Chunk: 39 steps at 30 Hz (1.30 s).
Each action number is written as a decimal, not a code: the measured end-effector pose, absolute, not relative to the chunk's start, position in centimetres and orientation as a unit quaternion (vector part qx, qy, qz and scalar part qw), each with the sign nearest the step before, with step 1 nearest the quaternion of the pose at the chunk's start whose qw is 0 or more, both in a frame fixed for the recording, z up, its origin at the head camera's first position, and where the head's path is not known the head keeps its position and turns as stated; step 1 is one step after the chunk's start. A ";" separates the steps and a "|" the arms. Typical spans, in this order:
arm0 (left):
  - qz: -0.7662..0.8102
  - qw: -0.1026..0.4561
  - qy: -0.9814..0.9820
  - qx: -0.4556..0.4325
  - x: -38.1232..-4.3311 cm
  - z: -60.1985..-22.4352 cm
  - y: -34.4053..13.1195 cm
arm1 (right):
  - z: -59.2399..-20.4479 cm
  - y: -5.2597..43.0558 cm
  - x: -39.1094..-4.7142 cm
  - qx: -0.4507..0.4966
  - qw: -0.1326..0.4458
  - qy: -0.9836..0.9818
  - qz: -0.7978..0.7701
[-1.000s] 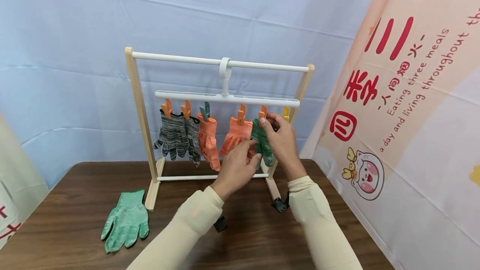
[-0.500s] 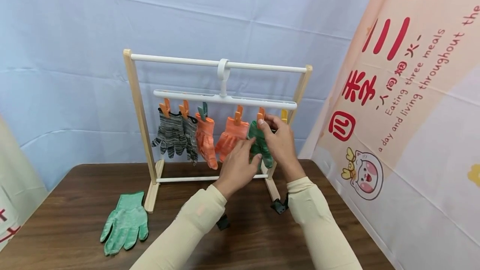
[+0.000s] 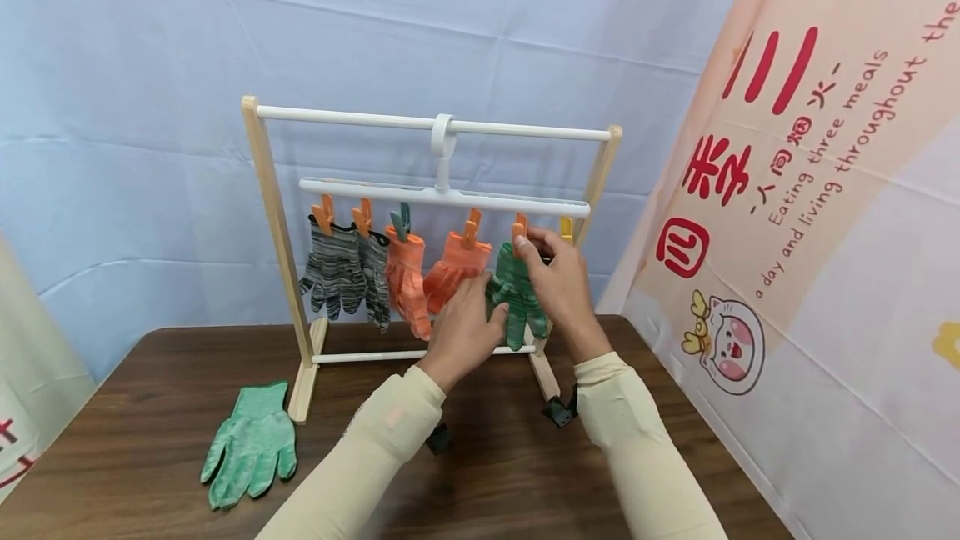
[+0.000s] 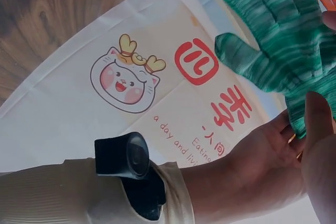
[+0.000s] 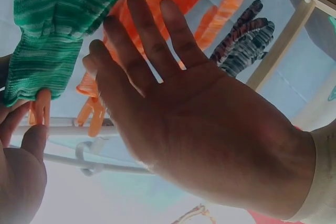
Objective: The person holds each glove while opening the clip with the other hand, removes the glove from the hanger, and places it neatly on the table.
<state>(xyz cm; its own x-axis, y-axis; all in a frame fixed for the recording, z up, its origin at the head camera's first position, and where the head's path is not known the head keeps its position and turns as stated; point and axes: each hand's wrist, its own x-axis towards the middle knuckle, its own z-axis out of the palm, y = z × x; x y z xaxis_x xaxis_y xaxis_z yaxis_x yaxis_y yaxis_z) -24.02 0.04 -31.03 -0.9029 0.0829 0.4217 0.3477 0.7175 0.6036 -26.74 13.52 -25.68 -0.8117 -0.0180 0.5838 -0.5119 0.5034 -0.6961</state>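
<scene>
Right hand [image 3: 558, 277]: pinching an orange clip [image 3: 519, 227] at the cuff of a dark green glove [image 3: 517, 307], which hangs fingers-down between the hands, below a white hanger [image 3: 390, 192]. Left hand [image 3: 465, 327]: fingers extended, grasping nothing, just beside the same glove; contact cannot be confirmed. Coral gloves [image 3: 459, 261] and striped grey gloves [image 3: 333, 265] hang clipped beyond and to the left of the left hand. Yellow clip [image 3: 566, 228]: just behind the right hand. Light green glove [image 3: 252, 444]: flat on the worktop [image 3: 150, 407], well left of the left hand.

Markings: banner [image 3: 795, 198] to the right of the right hand. Large red characters read 四季三, the following one cut off by the frame; smaller, 人间烟火; English, "Eating three meals / a day and living throughout the". A cartoon cat face [image 3: 732, 351] is printed below.
</scene>
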 end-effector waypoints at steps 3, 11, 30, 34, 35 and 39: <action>-0.364 0.186 -0.906 -0.114 -24.3 -31.1 -0.1 | -25.6 13.5 -26.7 0.165 0.263 -0.826 0.471; -0.376 0.208 -0.896 -0.109 -25.3 -31.2 -0.5 | -25.6 13.6 -26.6 0.179 0.262 -0.819 0.479; -0.458 0.191 -0.861 -0.109 -25.6 -30.8 -0.8 | -25.2 13.2 -26.2 0.166 0.249 -0.818 0.491; -0.465 0.189 -0.857 -0.117 -25.8 -30.8 -0.7 | -25.2 13.2 -26.3 0.174 0.251 -0.810 0.500; -0.469 0.188 -0.855 -0.118 -25.8 -30.8 -0.7 | -25.3 13.2 -26.3 0.178 0.253 -0.808 0.502; -0.478 0.188 -0.850 -0.114 -25.7 -30.8 -0.7 | -25.4 13.1 -26.4 0.189 0.259 -0.797 0.512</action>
